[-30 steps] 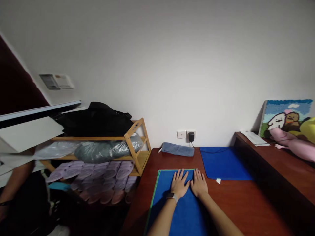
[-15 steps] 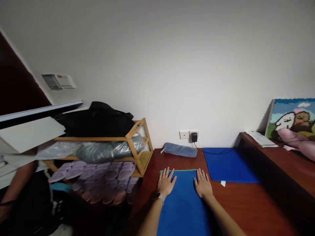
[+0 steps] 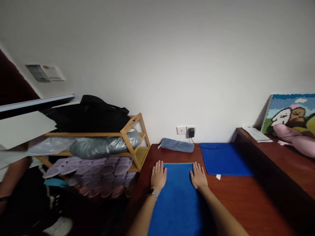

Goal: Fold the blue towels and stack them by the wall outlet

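Observation:
A blue towel (image 3: pixel 177 193) lies spread on the reddish-brown wooden table (image 3: pixel 236 203), its far edge trimmed in green. At that edge's left corner my left hand (image 3: pixel 158 177) rests flat, fingers stretched out and a watch on the wrist. Over the far right corner lies my right hand (image 3: pixel 199 177), palm down with its fingers extended. Neither hand grips anything. Beyond them, a folded grey-blue cloth (image 3: pixel 177 145) sits near the wall. To the right is a second blue towel (image 3: pixel 222 160), flat, with a white tag at its front edge.
At left stands a wooden rack (image 3: pixel 134 147) holding a black bag (image 3: pixel 93 114), plastic-wrapped items and several lilac slippers (image 3: pixel 108 167). Another person's arm (image 3: pixel 14 173) shows at far left. On a raised ledge at right are a pink plush toy (image 3: pixel 295 137) and a picture (image 3: pixel 292 109).
My left hand has slid outward from the towel toward its left edge. The right hand stays flat at the right corner. The camera view has shifted slightly, moving the scene left and up.

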A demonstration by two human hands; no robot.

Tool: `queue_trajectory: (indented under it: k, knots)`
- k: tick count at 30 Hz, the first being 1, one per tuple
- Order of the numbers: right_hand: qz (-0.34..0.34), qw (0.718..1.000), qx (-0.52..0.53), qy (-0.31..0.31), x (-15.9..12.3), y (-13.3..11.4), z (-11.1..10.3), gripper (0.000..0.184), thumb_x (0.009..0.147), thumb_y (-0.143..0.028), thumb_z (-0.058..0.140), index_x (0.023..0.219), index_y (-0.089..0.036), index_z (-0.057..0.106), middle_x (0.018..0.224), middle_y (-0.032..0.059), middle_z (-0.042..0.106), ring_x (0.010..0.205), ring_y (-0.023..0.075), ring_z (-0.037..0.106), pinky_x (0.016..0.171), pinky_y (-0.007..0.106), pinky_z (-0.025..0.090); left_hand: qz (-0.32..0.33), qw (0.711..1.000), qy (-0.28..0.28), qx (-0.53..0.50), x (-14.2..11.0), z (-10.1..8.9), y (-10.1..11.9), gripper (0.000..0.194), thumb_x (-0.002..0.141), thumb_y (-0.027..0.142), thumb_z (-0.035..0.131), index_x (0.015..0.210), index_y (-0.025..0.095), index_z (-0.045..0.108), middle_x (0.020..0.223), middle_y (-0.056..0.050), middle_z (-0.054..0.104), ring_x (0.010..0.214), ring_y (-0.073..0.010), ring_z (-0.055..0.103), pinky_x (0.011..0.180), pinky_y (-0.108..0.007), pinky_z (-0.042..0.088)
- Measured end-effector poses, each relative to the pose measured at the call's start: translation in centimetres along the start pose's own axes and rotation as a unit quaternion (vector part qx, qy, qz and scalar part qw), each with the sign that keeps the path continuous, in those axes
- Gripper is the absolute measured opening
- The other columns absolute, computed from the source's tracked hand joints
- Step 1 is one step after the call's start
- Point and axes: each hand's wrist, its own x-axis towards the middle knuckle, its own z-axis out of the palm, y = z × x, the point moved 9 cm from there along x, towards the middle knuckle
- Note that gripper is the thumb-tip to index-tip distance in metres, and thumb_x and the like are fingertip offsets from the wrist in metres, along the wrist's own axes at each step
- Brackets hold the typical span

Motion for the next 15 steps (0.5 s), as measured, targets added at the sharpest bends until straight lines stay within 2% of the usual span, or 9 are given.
queue_trajectory:
  k: [2, 4, 6, 7, 9, 13, 15]
  knots:
    - [-0.001, 1.0, -0.005, 0.001, 0.0, 0.1, -0.1, 0.072, 0.102, -0.05, 0.01, 0.163, -0.01, 0.013, 0.172, 0.0032, 0.01, 0.159, 0.0208, 0.005, 0.128, 0.039, 0.001, 0.09, 0.995, 0.017, -0.031, -1.7, 0.0, 5.7, 0.061, 0.107, 0.044, 0.017, 0.16, 0.018, 0.031, 0.167, -0.008, 0.032, 0.157, -0.0247, 0.023, 0.128, -0.047, 0.019]
    - [-0.007, 1.0, -0.016, -0.004, 0.0, 0.0, 0.1, 0.071, 0.102, -0.048, 0.011, 0.163, -0.01, 0.012, 0.172, 0.004, 0.009, 0.159, 0.0208, 0.004, 0.127, 0.039, 0.001, 0.186, 0.98, 0.002, -0.064, -4.1, 0.9, 11.7, 0.059, 0.107, 0.049, 0.02, 0.16, 0.026, 0.031, 0.168, -0.004, 0.032, 0.156, -0.0214, 0.024, 0.128, -0.044, 0.021]
    - [-0.011, 1.0, -0.025, -0.009, -0.1, 0.0, 0.3, 0.07, 0.102, -0.045, 0.013, 0.163, -0.01, 0.012, 0.172, 0.0043, 0.009, 0.159, 0.021, 0.004, 0.127, 0.04, 0.001, 0.201, 0.976, -0.012, -0.081, -6.0, 2.0, 14.6, 0.06, 0.107, 0.052, 0.022, 0.162, 0.028, 0.026, 0.167, -0.003, 0.032, 0.156, -0.022, 0.025, 0.127, -0.046, 0.024]
    - [-0.011, 1.0, -0.027, -0.009, -0.1, 0.1, 0.4, 0.07, 0.102, -0.045, 0.014, 0.163, -0.01, 0.012, 0.172, 0.0043, 0.009, 0.159, 0.0211, 0.005, 0.127, 0.04, 0.002, 0.192, 0.978, -0.02, -0.083, -6.7, 2.5, 14.7, 0.061, 0.106, 0.053, 0.022, 0.162, 0.028, 0.025, 0.167, -0.004, 0.032, 0.155, -0.023, 0.026, 0.127, -0.047, 0.025]
    - [-0.007, 1.0, -0.024, -0.002, -0.1, 0.2, 0.4, 0.071, 0.102, -0.046, 0.013, 0.163, -0.01, 0.013, 0.172, 0.0043, 0.011, 0.159, 0.0215, 0.006, 0.127, 0.04, 0.002, 0.152, 0.985, -0.029, -0.071, -7.8, 3.1, 12.2, 0.064, 0.105, 0.055, 0.024, 0.162, 0.026, 0.026, 0.167, -0.005, 0.032, 0.155, -0.0254, 0.027, 0.127, -0.05, 0.026]
    - [-0.003, 1.0, -0.012, 0.006, 0.0, 0.1, 0.2, 0.073, 0.102, -0.05, 0.01, 0.163, -0.011, 0.013, 0.172, 0.0037, 0.012, 0.159, 0.0208, 0.006, 0.128, 0.04, 0.001, 0.058, 0.998, -0.021, -0.023, -10.1, 2.3, 1.8, 0.066, 0.104, 0.06, 0.027, 0.16, 0.026, 0.03, 0.168, -0.006, 0.028, 0.155, -0.0282, 0.027, 0.126, -0.052, 0.027]
    - [0.002, 1.0, -0.013, -0.003, 0.0, -0.2, -0.2, 0.072, 0.102, -0.05, 0.012, 0.163, -0.011, 0.012, 0.172, 0.0032, 0.011, 0.159, 0.0205, 0.006, 0.128, 0.04, 0.002, 0.038, 0.999, -0.012, -0.011, -11.2, 1.6, -2.1, 0.066, 0.104, 0.06, 0.027, 0.161, 0.027, 0.028, 0.169, -0.005, 0.026, 0.155, -0.0277, 0.027, 0.125, -0.051, 0.029]
